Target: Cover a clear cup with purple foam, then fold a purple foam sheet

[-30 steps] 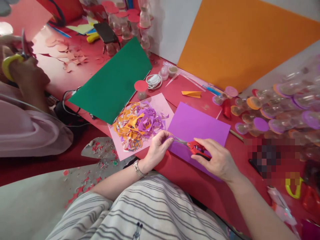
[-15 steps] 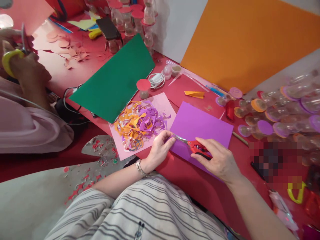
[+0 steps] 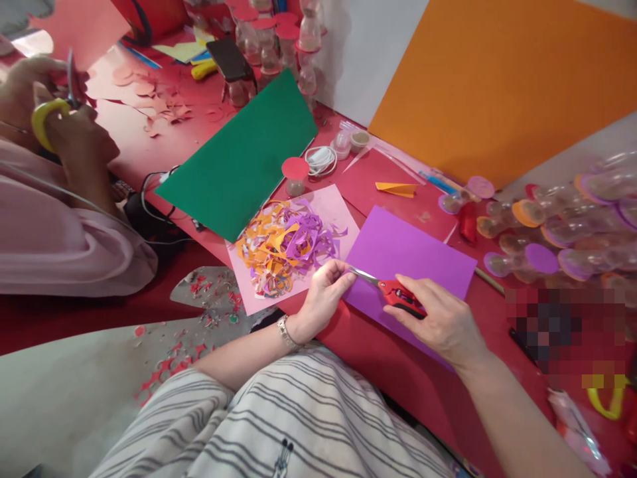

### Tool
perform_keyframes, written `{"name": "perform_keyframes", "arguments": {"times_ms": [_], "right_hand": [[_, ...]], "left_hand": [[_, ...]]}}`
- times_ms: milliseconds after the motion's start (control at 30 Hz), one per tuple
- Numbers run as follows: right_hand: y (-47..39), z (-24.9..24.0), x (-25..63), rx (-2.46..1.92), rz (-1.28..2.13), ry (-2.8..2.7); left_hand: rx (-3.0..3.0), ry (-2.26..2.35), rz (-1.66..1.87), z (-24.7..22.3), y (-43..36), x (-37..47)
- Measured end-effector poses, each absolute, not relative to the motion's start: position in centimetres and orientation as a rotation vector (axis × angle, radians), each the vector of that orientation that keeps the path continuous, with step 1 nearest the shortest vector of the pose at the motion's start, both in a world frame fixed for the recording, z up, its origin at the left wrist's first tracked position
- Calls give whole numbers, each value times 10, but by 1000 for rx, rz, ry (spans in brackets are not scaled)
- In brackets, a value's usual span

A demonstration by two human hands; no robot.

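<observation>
My right hand (image 3: 440, 315) is closed on the red handles of a pair of scissors (image 3: 398, 295), whose metal blades point left over a purple sheet (image 3: 413, 249). At the blade tips my left hand (image 3: 326, 292) pinches with thumb and fingers; whatever lies between them is too small to make out. Just beyond my left hand, a heap of orange and purple paper scraps (image 3: 288, 245) lies on a pink sheet (image 3: 338, 206).
A green sheet (image 3: 243, 159) lies behind the scraps, near a red-topped jar (image 3: 296, 174) and a coiled white cable (image 3: 321, 161). Clear containers (image 3: 592, 226) stand in rows at right. At left another person's hands (image 3: 74, 126) hold yellow scissors (image 3: 47, 126).
The whole view has shifted slightly, so most things appear a little further right. My hands keep nearly the same pose, with the scissors still in my right hand.
</observation>
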State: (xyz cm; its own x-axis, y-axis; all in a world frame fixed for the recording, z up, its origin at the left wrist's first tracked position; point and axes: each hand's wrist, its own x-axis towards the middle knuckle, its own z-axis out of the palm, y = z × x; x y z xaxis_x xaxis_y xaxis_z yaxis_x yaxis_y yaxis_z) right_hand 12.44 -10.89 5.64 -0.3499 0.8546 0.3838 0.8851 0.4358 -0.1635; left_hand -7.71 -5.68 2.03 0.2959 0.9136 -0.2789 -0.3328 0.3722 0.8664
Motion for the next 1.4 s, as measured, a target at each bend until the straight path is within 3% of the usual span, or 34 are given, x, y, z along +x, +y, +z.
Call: {"name": "perform_keyframes", "arguments": {"times_ms": [400, 733, 967, 1167, 1400], "right_hand": [[-107, 53, 124, -1493, -147, -2291], [-153, 70, 156, -1902, -98, -1750], [-253, 27, 181, -2351, -183, -1348], [-276, -5, 168, -2588, -223, -1265], [-275, 3, 189, -2421, -103, -1339]], "left_hand": [[793, 900, 947, 18, -58, -78], [1238, 1034, 950, 19, -54, -94], [1649, 1165, 950, 7, -47, -97], [1699, 1266, 934, 3, -44, -96], [1729, 1325, 910, 3, -40, -99]]}}
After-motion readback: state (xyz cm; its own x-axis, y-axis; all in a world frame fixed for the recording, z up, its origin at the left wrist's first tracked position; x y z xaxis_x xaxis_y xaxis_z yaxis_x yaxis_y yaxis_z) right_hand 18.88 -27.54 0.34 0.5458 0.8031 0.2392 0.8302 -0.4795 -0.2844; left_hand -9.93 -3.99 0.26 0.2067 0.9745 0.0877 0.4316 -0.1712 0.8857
